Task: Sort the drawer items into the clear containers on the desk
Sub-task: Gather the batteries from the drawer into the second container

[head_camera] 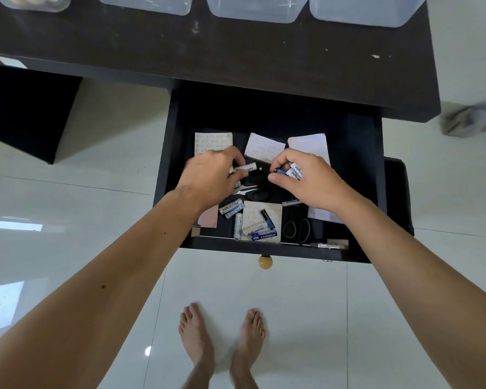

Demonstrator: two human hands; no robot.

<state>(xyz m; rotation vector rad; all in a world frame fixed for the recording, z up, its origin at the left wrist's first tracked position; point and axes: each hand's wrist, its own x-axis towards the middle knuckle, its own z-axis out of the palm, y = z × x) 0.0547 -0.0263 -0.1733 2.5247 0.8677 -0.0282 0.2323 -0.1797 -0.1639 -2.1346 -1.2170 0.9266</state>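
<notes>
The black drawer point(264, 247) is pulled out below the dark desk point(236, 57). Both hands are inside it. My left hand point(208, 175) pinches a white battery point(246, 167) at its fingertips. My right hand point(306, 181) grips several white and blue batteries point(293, 171). Black-handled scissors point(257, 192) lie between and under the hands. More loose batteries point(253, 227) lie near the drawer front, beside a second pair of scissors point(296, 226). Pale paper slips point(263, 147) lie further back. Clear containers point(253, 8) line the desk's far edge.
A round wooden knob point(265, 261) sticks out of the drawer front. Small metal items point(330, 245) lie in the drawer's front right corner. My bare feet point(222, 341) stand on glossy white tiles. A blurred object point(472, 119) is on the floor at right.
</notes>
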